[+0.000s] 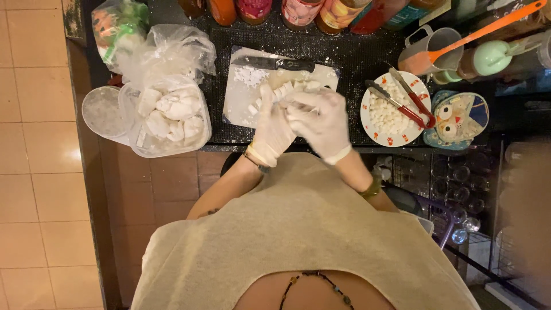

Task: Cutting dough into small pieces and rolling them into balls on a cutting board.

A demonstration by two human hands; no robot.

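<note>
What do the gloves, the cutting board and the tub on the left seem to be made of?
Gloves on the left hand and right hand: thin white latex or vinyl, judging by the wrinkles and rolled cuffs. Cutting board: probably white plastic, with a flat matte face. Tub: clear plastic, since the white pieces inside show through its wall. It is lined with a thin crinkled plastic bag.

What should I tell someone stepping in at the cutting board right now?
Both gloved hands, left hand and right hand, meet over the white cutting board, holding white chunks.
The black-handled knife lies at the board's far edge, untouched.
Done: diced white pieces fill the plate, with red-handled tongs across it.
Left: whole white lumps wait in the plastic-lined container at the left.
</note>
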